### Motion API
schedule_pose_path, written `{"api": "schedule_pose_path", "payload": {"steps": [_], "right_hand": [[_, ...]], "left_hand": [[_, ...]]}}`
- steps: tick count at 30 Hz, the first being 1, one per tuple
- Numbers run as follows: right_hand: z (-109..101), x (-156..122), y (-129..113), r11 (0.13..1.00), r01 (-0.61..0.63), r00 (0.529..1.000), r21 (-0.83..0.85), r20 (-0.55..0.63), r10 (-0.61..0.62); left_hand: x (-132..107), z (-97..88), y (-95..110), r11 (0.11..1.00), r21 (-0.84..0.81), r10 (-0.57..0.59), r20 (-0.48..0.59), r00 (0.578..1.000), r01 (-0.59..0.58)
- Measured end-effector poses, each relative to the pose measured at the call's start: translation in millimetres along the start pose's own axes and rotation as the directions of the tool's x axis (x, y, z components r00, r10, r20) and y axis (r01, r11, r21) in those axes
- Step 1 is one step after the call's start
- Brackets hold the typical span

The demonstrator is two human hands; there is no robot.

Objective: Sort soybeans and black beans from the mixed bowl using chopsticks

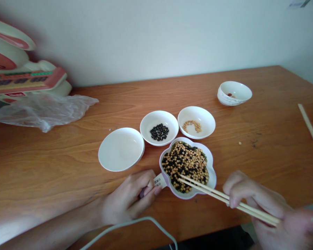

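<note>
I see the left hand (pixel 130 197) clamped on the dish handle (pixel 160 181), likely for steadiness; the right hand (pixel 266 205) grips chopsticks (pixel 219 197).

A pale wall (pixel 151 41) stands behind the brown wooden table (pixel 54 156). Soft glare (pixel 1 222) whitens its near left part.
</note>
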State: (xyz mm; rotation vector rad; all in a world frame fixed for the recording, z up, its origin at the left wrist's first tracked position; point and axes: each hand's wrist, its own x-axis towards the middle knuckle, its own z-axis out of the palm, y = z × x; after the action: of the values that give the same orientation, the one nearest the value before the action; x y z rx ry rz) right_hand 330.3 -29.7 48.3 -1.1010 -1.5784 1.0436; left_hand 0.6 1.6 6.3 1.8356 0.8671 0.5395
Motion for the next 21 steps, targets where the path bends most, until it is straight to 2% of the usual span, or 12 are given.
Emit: {"api": "schedule_pose_path", "payload": {"steps": [5, 9, 16, 21], "right_hand": [[2, -2, -1, 0.995, -0.085, 0.995, -0.043, -0.048, 0.083], [6, -2, -3, 0.995, -0.084, 0.994, -0.051, -0.07, 0.08], [13, 1, -9, 0.999, -0.044, 0.999, -0.004, -0.014, 0.044], [19, 2, -8, 0.997, -0.073, 0.997, -0.012, 0.029, 0.073]], "left_hand": [[-1, 0.4, -1, 1.0, -0.008, 0.002, 0.004, 1.0, -0.002], [0, 0.4, -1, 1.0, -0.013, 0.006, -0.002, 1.0, -0.006], [0, 0.8, -2, 1.0, -0.009, 0.002, 0.001, 1.0, -0.002], [0, 0.5, -1, 1.0, -0.006, 0.01, 0.001, 1.0, -0.01]]}}
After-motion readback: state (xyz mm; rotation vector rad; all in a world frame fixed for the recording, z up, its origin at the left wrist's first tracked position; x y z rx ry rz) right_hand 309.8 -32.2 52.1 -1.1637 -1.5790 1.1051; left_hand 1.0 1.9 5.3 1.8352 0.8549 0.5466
